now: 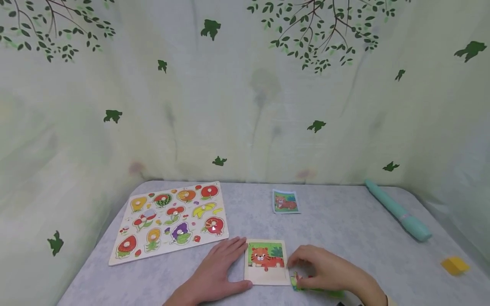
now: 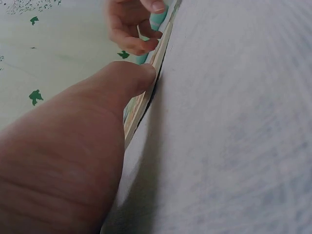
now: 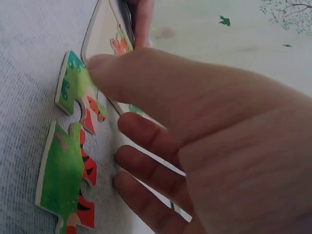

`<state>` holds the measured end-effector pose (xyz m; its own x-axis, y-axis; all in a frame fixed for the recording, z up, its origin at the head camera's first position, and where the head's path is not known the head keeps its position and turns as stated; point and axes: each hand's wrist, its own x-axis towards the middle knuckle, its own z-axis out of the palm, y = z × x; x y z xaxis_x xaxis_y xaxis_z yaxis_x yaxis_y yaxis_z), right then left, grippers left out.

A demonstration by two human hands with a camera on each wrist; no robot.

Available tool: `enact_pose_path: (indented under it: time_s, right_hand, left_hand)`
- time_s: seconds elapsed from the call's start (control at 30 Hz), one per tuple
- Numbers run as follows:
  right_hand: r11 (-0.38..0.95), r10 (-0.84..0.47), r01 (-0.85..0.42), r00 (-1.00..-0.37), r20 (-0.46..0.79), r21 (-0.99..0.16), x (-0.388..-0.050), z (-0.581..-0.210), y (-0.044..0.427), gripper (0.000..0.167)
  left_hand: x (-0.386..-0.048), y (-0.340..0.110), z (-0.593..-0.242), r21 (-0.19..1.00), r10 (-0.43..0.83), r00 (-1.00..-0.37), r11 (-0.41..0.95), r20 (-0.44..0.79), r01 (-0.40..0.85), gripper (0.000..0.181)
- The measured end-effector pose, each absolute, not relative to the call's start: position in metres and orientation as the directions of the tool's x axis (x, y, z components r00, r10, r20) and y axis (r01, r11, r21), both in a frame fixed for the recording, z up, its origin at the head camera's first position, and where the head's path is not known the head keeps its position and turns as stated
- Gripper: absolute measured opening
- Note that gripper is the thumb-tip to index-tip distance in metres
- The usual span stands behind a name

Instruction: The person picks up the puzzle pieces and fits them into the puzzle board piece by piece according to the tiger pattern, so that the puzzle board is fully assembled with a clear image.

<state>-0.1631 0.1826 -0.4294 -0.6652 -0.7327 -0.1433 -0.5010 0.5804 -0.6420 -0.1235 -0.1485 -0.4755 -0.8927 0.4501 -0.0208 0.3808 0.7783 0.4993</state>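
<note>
From afar, I steady the tiger jigsaw board [image 1: 267, 277] at the bench's [image 1: 352, 229] six o'clock, left hand [image 1: 216, 270] outstretched, right hand [image 1: 328, 268] grasping nothing over loose pieces [image 3: 61, 170] at four o'clock; half assembled, it seemingly needs a pinch next.

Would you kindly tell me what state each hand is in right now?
Left hand: open, touching the edge of the tiger jigsaw board.
Right hand: open, holding nothing, close by the loose jigsaw pieces.
</note>
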Motion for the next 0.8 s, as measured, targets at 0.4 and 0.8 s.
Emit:
enact_pose_path:
  time_s: [0.4, 0.8]
  right_hand:
    - [0.548, -0.762, -0.480, -0.624, -0.172, -0.685, -0.1653, -0.4339, 0.1921, 0.033]
    - [0.554, -0.753, -0.475, -0.636, -0.168, -0.684, -0.1639, -0.4345, 0.1936, 0.033]
  left_hand:
    - [-0.1222, -0.1504, -0.4754, 0.530, 0.442, -0.897, 0.759, 0.008, 0.379, 0.090]
    - [-0.1215, -0.1493, -0.4762, 0.548, 0.429, -0.903, 0.751, 0.021, 0.369, 0.077]
